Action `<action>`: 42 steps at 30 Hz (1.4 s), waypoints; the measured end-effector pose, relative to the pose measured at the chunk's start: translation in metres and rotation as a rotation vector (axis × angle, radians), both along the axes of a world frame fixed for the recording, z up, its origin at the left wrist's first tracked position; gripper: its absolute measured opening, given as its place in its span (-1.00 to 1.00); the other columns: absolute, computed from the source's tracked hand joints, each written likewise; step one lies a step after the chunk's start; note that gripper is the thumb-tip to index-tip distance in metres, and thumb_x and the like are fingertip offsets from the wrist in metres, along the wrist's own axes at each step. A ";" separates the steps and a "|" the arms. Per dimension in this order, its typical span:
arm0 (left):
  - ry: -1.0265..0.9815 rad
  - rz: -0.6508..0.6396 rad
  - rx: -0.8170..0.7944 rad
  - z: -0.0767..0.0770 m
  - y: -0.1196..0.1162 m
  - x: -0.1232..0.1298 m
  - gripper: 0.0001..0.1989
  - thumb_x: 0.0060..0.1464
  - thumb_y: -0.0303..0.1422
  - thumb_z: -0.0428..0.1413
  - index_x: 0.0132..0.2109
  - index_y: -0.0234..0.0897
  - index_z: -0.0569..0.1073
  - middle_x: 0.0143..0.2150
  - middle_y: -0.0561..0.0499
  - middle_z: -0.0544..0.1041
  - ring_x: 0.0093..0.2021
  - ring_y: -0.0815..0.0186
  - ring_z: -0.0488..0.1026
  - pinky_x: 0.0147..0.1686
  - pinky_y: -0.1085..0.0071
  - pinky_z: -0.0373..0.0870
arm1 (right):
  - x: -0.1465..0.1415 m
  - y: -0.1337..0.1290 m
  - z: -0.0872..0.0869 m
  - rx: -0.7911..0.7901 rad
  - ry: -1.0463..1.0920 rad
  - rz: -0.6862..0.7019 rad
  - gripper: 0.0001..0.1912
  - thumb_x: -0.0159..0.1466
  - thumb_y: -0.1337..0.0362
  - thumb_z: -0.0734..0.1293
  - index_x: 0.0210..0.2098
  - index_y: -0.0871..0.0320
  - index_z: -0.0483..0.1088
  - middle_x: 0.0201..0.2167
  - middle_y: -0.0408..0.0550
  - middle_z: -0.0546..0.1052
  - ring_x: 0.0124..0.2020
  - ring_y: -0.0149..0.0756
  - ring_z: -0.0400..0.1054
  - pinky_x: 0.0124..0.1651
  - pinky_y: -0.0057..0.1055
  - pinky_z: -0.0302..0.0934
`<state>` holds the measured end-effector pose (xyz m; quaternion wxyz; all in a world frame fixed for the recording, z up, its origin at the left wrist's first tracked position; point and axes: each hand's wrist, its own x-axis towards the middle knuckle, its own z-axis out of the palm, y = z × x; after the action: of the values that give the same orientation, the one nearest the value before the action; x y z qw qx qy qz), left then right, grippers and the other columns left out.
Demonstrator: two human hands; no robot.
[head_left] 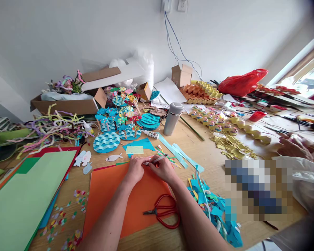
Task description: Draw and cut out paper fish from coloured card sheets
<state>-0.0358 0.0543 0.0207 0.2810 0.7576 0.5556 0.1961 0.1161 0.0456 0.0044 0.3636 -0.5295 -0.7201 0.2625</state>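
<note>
My right hand (161, 168) is closed round a slim pen (161, 158), its tip pointing left toward my other hand. My left hand (135, 169) rests at the top edge of an orange paper sheet (143, 190), fingers bent together; a small pale bit shows between the hands, too little to name. Red-handled scissors (155, 211) lie on the orange sheet between my forearms. Just beyond my left hand are a white fish cutout (114, 157) and a pale green paper piece (134, 150) on blue paper (146, 143).
Coloured sheets (34, 195) lie left, blue scraps (219, 205) right. Farther back stand a grey thermos (173, 118), a white glue bottle (151, 134), blue wavy discs (106, 142) and pipe cleaners (52, 129). Another person's hands (295, 145) are at the right by a plastic bag (300, 170).
</note>
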 end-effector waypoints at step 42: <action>-0.049 0.055 0.116 -0.020 -0.001 0.001 -0.52 -0.11 -0.77 -0.13 -0.09 -0.22 0.26 -0.10 -0.03 0.57 0.09 0.24 0.37 0.24 0.03 -0.11 | 0.009 0.002 0.010 -0.034 -0.048 0.004 -0.87 0.13 0.37 0.27 -0.53 0.17 0.42 -0.57 -0.12 0.49 -0.56 -0.41 0.30 -0.47 -0.51 0.09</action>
<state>-0.0344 0.0531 0.0006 0.2447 0.7519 0.5570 0.2539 0.1247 0.0472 0.0142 0.3365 -0.5402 -0.7253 0.2626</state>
